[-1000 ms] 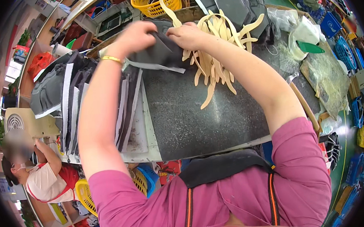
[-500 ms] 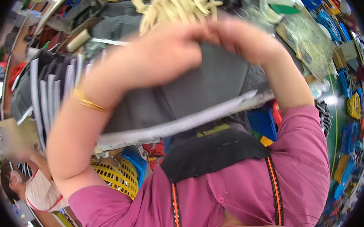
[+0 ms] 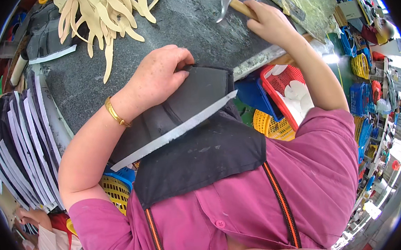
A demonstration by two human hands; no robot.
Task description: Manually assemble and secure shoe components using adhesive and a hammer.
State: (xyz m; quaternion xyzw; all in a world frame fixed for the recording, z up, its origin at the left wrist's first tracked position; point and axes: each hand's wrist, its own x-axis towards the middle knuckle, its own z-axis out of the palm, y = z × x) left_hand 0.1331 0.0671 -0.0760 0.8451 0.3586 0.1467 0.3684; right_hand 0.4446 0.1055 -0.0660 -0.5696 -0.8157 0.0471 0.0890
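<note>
Dark-grey, white-edged flat panel (image 3: 180,105) straddles the near edge of the speckled dark worktop (image 3: 194,37)

The left hand (image 3: 160,74) pinches the panel's upper edge; the right hand (image 3: 272,23) clasps a silver-headed, wooden-handled hammer (image 3: 241,7). Should the left pinch loosen, the overhanging panel could slide down the black cloth apron (image 3: 203,157). A stray hammer blow could bruise those pinching fingers.

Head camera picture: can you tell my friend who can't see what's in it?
The right hand grips a wooden-handled hammer, while the left hand holds a white-edged dark panel. Pale strips lie heaped on the dark worktop.
</note>
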